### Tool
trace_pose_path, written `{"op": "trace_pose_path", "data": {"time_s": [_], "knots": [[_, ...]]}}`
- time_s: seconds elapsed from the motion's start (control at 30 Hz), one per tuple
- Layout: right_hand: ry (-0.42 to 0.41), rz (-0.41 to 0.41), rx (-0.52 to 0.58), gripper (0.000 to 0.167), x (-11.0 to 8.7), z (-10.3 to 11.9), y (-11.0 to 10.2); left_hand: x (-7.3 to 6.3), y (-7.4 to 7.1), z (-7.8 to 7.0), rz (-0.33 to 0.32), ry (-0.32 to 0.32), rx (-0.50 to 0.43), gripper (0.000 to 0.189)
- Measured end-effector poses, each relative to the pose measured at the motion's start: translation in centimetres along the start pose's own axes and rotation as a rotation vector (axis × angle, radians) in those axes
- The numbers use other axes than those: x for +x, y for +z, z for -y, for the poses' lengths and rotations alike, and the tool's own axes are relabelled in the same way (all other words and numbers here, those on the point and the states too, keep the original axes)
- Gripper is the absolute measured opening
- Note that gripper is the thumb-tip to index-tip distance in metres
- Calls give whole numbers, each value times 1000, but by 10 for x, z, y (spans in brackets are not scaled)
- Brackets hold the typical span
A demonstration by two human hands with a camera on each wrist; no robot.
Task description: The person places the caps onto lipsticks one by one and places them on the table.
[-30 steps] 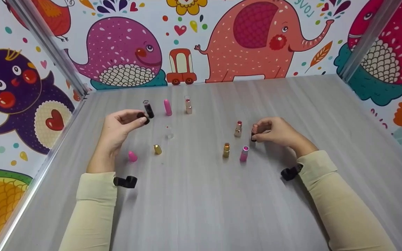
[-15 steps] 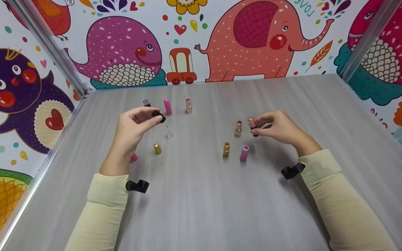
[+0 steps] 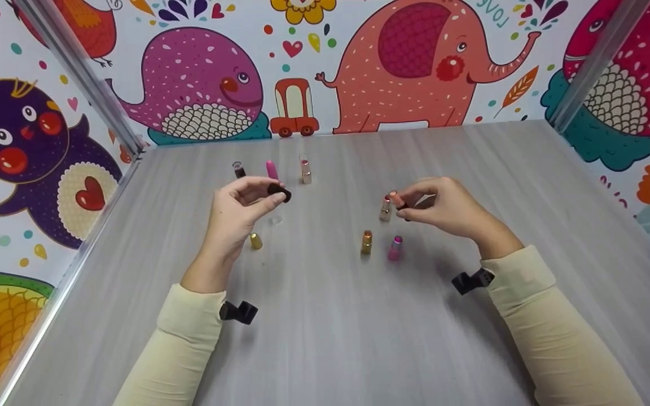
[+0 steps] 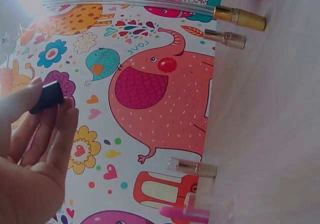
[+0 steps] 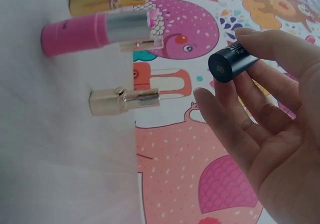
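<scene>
Above the left part of the table, my left hand [image 3: 235,217] pinches a black lipstick cap [image 3: 281,193] between thumb and fingers; the left wrist view also shows this cap [image 4: 48,97]. My right hand [image 3: 446,206] grips a black lipstick [image 3: 397,199] by its base, its coral tip bare and tilted towards the left. The right wrist view shows the round bottom of its base [image 5: 222,68]. Uncapped lipsticks stand close to the right hand: a pale gold one [image 3: 385,212] just behind, a gold one [image 3: 366,243] and a pink one [image 3: 395,251] in front.
A gold cap [image 3: 255,241] and a clear cap [image 3: 276,220] stand near the left hand. Further back are a black tube [image 3: 238,169], a pink lipstick [image 3: 271,168] and a clear-topped lipstick [image 3: 305,172]. Printed panels [image 3: 353,73] border the table [image 3: 325,316].
The left hand has carried the black cap rightward, now covering the pink cap's spot. The right hand has lifted the black lipstick off the table and tilted it leftward.
</scene>
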State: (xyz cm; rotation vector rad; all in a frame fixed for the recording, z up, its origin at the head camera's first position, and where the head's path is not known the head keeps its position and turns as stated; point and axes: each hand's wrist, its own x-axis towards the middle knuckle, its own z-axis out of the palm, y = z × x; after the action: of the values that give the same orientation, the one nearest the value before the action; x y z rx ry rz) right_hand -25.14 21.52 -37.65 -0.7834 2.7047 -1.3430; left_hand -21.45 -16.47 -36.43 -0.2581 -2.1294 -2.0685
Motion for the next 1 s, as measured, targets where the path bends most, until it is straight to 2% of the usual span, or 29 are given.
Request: {"op": "trace_pose_path", "data": {"time_s": [0.27, 0.5, 0.63, 0.8, 1.0], "knots": [[-33, 43, -4, 20, -2, 13, 9, -5, 15, 5, 28, -57, 2, 27], [-42, 44, -27, 22, -4, 22, 17, -7, 25, 8, 69, -27, -71, 24], [-35, 51, -32, 22, -5, 23, 21, -9, 30, 12, 90, -26, -69, 24], [-30, 79, -23, 22, -6, 26, 26, -11, 36, 15, 115, -74, -81, 26], [-85, 118, -8, 22, -6, 30, 32, -14, 43, 15, 135, -103, -103, 29]]}}
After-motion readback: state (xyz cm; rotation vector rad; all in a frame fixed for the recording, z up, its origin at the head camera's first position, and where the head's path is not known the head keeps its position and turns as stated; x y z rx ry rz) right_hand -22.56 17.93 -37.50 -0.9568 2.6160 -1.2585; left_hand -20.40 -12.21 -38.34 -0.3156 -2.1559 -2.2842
